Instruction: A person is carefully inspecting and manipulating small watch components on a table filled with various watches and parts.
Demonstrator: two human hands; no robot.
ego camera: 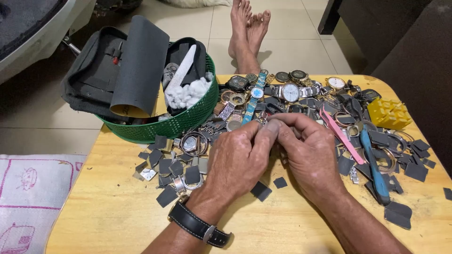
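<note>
Fingers of our left hand [240, 157] and right hand [308, 153] pinch together on a small grey piece [272, 123] above the surface [113, 216]; loose watches [289, 91] heap at 12 o'clock, many untouched.

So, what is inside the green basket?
The green basket holds a rolled sheet of dark sandpaper, a black pouch, white cotton and a long white strip. These cover the bottom, so whatever lies under them cannot be seen.
</note>
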